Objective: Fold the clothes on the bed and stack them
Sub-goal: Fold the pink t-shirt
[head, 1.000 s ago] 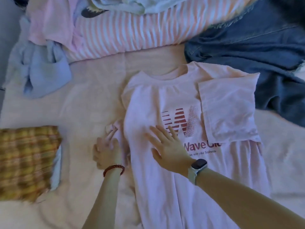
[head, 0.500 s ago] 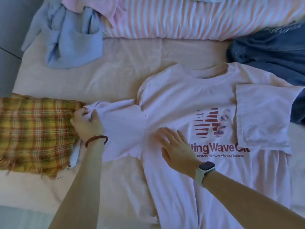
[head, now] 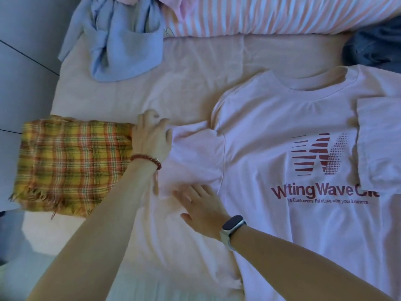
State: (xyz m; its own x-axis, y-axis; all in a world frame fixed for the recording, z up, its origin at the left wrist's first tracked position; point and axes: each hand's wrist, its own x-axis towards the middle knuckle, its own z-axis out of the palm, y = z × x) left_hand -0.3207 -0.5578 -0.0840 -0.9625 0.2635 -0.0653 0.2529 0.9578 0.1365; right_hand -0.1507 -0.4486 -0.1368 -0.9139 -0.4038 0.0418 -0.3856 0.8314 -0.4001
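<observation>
Pink cotton T-shirt [head: 282,174] with a red printed logo lies flat on the bed [head: 195,68], chest up. At nine o'clock of it, the left hand [head: 152,137] pinches the soft sleeve end beside a folded, fringed yellow plaid cloth [head: 71,164]. The right hand [head: 201,205] presses flat, fingers spread, under that sleeve.

Bare sheet [head: 195,68] open between blue garment [head: 121,44] and T-shirt [head: 282,213]. Folded plaid cloth [head: 71,166] blocks left side, just beside left hand [head: 152,137].
</observation>
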